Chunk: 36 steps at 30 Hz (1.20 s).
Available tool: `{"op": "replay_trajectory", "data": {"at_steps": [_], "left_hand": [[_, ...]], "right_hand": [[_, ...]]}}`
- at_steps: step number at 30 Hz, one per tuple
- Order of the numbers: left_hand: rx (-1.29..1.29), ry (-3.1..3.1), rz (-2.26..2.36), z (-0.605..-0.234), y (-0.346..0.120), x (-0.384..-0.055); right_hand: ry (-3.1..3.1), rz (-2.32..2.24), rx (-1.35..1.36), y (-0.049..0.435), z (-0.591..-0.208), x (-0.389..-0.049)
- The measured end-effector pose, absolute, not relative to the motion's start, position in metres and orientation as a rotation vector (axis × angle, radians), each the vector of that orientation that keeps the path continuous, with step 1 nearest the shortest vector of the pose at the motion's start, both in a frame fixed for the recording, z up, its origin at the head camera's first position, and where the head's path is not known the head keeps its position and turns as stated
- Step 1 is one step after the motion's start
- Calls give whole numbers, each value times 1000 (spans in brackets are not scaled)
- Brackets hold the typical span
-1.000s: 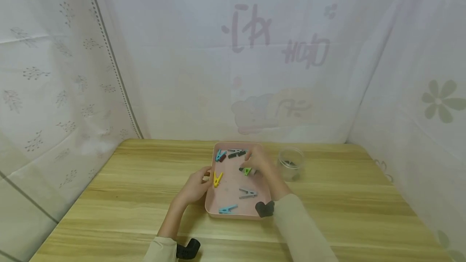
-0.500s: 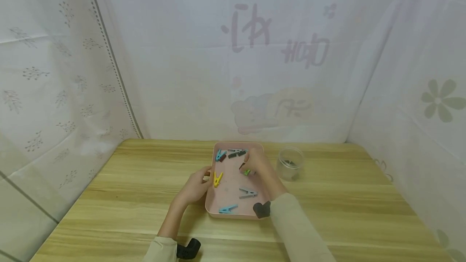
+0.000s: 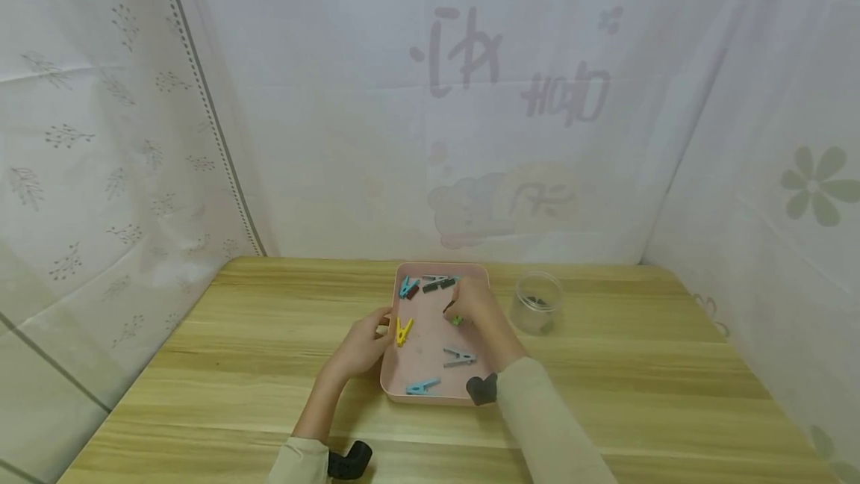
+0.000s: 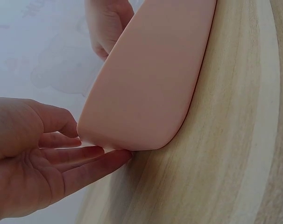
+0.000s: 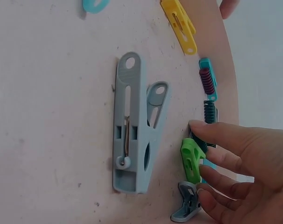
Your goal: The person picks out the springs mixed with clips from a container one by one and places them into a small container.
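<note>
A pink tray (image 3: 430, 399) sits on the table with clothespins and small ribbed pieces inside. My left hand (image 3: 360, 343) holds its left side; in the left wrist view the fingertips (image 4: 122, 157) lie against the outer wall and one bent digit meets the rim. My right hand (image 3: 474, 303) reaches into the tray's right half. Its thumb and fingers pinch a small dark ribbed piece (image 5: 198, 141), partly hidden, right by a green clothespin (image 5: 191, 161). Close under the fingers lies a grey clothespin (image 5: 184, 205). A larger-looking grey clothespin (image 5: 130, 126) lies nearer the wrist camera.
A yellow clothespin (image 3: 403, 332) and a light blue clothespin (image 3: 422, 387) lie in the tray. At its far end are a blue clothespin (image 3: 407, 287), a dark red ribbed piece (image 3: 413, 293) and dark ribbed pieces (image 3: 431, 287). Right of it stands a clear jar (image 3: 535, 305) holding dark pieces.
My right hand has lowered slightly toward the green clothespin, covering more of it and the grey one beside it. The left hand stays at the tray's side.
</note>
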<state>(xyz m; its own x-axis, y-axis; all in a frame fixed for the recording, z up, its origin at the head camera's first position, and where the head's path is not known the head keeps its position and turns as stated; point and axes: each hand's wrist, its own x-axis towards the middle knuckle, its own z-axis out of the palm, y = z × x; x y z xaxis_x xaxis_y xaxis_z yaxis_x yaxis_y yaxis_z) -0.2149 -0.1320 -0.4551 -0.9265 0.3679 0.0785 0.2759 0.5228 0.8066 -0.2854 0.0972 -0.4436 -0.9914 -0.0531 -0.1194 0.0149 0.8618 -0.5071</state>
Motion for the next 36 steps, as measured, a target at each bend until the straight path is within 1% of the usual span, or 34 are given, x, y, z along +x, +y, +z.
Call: {"op": "replay_trajectory", "data": {"at_steps": [6,19,27,36], "left_hand": [[535,2630,1404,-455,-131,-214],[509,2630,1409,-455,-131,-214],[520,2648,1390,-456,-130,-215],[540,2668,1376,-457,-131,-214]], "right_hand": [[2902,-821,-43,98,-444,-284],[2827,-1071,-93,104,-449,-289],[2803,-1252,-293,111,-451,-290],[2796,-1330,-424,118,-452,-290]]}}
